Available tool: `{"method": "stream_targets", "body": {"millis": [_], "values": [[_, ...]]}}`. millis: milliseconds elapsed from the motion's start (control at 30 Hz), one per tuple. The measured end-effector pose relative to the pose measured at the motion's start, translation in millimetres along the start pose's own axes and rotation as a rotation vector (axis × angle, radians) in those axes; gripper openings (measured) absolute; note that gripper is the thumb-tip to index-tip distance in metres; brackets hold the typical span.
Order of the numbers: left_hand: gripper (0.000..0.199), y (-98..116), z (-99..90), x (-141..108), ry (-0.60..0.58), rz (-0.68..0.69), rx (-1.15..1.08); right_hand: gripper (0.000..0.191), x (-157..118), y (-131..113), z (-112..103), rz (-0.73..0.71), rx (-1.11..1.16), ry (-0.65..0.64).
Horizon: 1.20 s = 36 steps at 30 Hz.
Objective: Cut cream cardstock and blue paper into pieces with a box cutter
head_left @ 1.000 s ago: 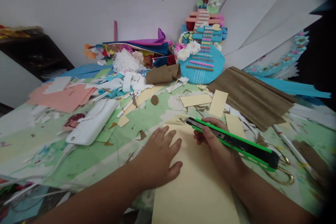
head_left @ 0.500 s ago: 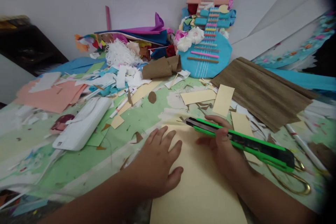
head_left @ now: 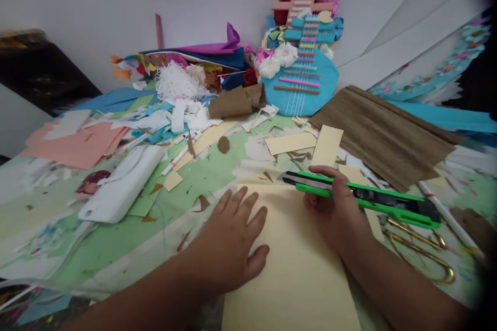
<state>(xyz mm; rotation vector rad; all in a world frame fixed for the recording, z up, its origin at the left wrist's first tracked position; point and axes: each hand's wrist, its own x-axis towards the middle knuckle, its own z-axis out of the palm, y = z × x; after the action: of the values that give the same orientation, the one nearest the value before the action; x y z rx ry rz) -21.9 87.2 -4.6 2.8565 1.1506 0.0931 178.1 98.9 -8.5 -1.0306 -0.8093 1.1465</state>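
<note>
A cream sheet of paper point(head_left: 291, 279) lies in front of me, running off the bottom edge of the view. My left hand point(head_left: 233, 243) rests flat on its left side, fingers spread. My right hand point(head_left: 341, 212) is closed around a green utility knife point(head_left: 392, 204), above the sheet's right side. The knife's blade points left, over the sheet's far edge. Gold-handled scissors point(head_left: 423, 248) lie beside my right forearm, partly hidden. Cut cream strips point(head_left: 328, 145) lie beyond the knife.
A brown paper sheet point(head_left: 384, 134) lies at right. A blue paper guitar point(head_left: 306, 83) leans on the wall. At left are a white power strip point(head_left: 120, 186), salmon paper point(head_left: 77, 147) and a pile of white shredded paper point(head_left: 180, 83). Brown scraps litter the green table cover point(head_left: 155, 248).
My right hand has shifted slightly to the right with the utility knife, uncovering more of the scissors. My left hand has stayed in place on the sheet.
</note>
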Motion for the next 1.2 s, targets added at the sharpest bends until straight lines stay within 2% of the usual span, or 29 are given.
{"method": "stream_targets", "body": {"millis": [167, 533, 733, 1200], "values": [[0.054, 1.1, 1.0, -0.5, 0.001, 0.011, 0.017, 0.037, 2.2, 1.8, 3.1, 0.04, -0.011, 0.033], [0.056, 0.1, 2.7, 2.3, -0.029, -0.029, 0.029, 0.037, 1.6, 5.3, 0.0, -0.044, -0.104, -0.042], [0.055, -5.3, 2.0, 0.8, -0.024, -0.007, 0.0, 0.034, 2.5, 7.6, -2.0, -0.081, -0.142, -0.066], [0.054, -6.1, -0.5, -1.1, -0.025, -0.031, -0.033, 0.034, 2.0, 9.0, -3.7, -0.091, -0.183, -0.109]]}}
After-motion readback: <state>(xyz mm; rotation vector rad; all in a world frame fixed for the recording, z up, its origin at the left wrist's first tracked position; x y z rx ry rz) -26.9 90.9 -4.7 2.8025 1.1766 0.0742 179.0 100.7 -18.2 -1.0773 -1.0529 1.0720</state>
